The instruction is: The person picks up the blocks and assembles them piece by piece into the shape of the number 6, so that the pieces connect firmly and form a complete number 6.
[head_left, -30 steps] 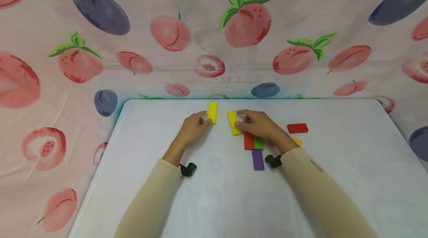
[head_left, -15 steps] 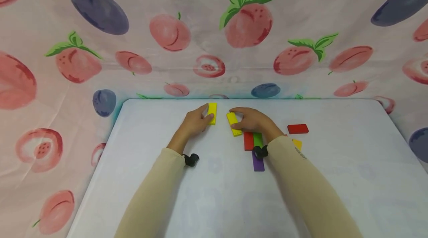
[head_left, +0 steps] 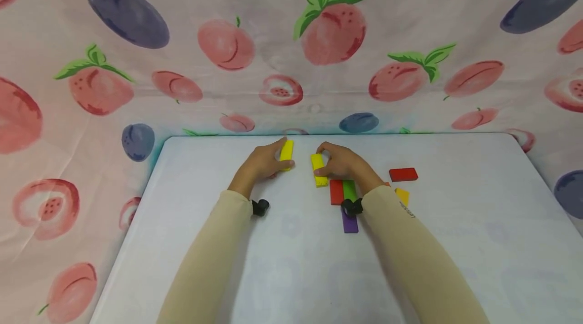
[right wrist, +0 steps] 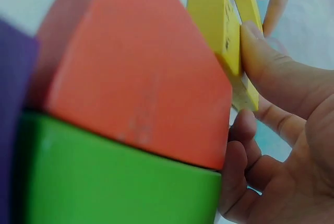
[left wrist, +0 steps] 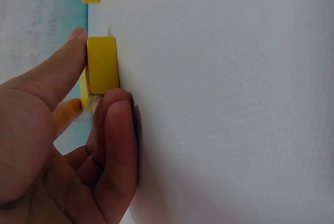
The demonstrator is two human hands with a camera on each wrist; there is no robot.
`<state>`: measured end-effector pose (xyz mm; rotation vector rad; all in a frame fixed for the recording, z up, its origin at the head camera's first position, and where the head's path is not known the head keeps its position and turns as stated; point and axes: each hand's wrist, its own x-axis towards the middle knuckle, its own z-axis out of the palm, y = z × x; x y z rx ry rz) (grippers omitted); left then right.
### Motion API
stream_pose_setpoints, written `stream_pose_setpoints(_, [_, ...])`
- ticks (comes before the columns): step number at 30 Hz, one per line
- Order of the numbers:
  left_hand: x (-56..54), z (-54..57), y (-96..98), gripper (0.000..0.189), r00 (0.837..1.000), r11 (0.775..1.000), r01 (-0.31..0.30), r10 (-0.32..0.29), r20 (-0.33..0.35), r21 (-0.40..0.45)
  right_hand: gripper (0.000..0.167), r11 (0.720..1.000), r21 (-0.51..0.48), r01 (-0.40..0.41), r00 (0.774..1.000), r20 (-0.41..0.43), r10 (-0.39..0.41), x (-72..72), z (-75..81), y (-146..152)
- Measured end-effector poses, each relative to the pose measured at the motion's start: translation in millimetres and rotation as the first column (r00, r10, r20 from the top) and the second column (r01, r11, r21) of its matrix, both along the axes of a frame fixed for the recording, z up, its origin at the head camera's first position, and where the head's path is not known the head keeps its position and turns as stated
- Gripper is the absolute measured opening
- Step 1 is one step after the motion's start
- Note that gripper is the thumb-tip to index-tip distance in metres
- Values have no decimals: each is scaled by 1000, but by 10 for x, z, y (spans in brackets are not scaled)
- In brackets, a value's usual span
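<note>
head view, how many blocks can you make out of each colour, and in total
Yellow blocks: 3
Red blocks: 2
Green block: 1
Purple block: 1
Total: 7, leaving out a reddish sliver by the right sleeve, too hidden to identify.

In the head view, the left yellow block [head_left: 287,149] is partly covered by the left hand [head_left: 264,160], and the right yellow block [head_left: 317,161] by the right hand [head_left: 344,161]. The upper part of the purple block [head_left: 350,225] is hidden by the right wrist camera [head_left: 351,207], as is a part of the green block [head_left: 349,189]. By the right sleeve [head_left: 416,255], the amber block [head_left: 403,196] is partly concealed; its letters [head_left: 407,209] are too small to be read. In the right wrist view, the purple block is blurred and cut by the left edge, the green block by the bottom edge.
</note>
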<state>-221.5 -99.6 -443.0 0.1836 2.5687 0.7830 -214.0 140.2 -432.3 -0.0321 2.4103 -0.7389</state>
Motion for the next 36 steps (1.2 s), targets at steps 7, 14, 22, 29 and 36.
stream_pose_setpoints(7, [53,-2,-17,83,1000,999,1,-1,4,45,64,1000,13,23,1000,14,-24,18,1,12])
stream_pose_setpoints(14, [200,-23,-22,82,995,997,40,-33,-91,72,68,999,42,19,1000,-23,-18,45,-5,9])
stream_pose_setpoints(22, [310,-83,-61,76,989,983,-36,61,-134,180,74,996,84,-12,1000,-25,14,49,-20,6])
stream_pose_setpoints(29, [366,-138,-168,51,990,945,-130,141,-16,300,75,996,88,13,999,31,-16,35,-33,9])
stream_pose_setpoints(36, [493,-208,-256,51,968,855,-208,111,224,475,65,1000,19,19,1000,-20,-19,122,-12,21])
